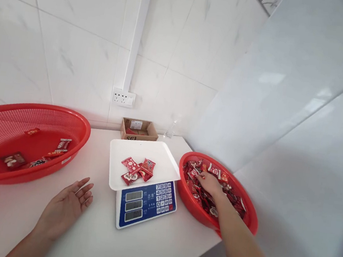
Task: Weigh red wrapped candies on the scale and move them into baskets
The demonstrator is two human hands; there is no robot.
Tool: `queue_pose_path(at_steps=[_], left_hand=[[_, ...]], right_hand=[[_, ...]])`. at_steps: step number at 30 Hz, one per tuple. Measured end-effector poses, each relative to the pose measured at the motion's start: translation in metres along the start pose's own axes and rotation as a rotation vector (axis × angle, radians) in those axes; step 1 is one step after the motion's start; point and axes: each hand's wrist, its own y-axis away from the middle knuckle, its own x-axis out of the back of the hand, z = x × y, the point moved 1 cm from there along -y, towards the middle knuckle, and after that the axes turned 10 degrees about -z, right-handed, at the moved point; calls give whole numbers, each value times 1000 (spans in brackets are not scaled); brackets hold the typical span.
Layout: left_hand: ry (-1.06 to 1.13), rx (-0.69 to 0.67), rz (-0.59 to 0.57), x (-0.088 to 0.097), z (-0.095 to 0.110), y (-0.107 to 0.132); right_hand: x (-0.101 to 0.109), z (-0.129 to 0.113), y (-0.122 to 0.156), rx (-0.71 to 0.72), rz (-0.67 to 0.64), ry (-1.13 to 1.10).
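Reaching with bent right hand (pixel 210 184) among snack packets (pixel 202 196), frame right; cannot tell if gripping. Holding left hand (pixel 65 205) empty, loosely open. Seeing at centre dotted packet (pixel 130 164) slanting lengthwise down rightward.

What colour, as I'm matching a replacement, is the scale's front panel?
The front panel is blue; it shows best in the head view.

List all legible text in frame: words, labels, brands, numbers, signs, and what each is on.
"7 8 9": scale keypad, top row
"4 5 6": same keypad, second row
"1 2 3": third row
"0": bottom row
Black print on cardboard box: seems to start with "S"; rest unclear
Too small or blurred: box label, scale displays, scale logo, candy wrappers, basket sticker
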Motion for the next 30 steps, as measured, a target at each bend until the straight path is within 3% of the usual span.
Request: queue_pose_path(at_steps=[7,12,15,19,24,27,30], left_hand=[[-18,9,2,2,0,0],[-15,12,-10,2,0,-1],[-9,4,-17,2,-1,-1],[-4,-2,-6,1,-2,1],[20,-10,-30,-3,-3,6],[31,-11,-42,-2,-3,7],[36,-15,-64,0,-2,7]], right_hand=[[0,3,-1,54,-31,-188],[19,12,2,-5,180,-459],[32,1,7,29,277,-632],[40,-49,17,194,253,-806],[22,-144,34,426,7,-1063],[5,-195,42,513,-76,-995],[-6,-226,43,586,-62,-864]])
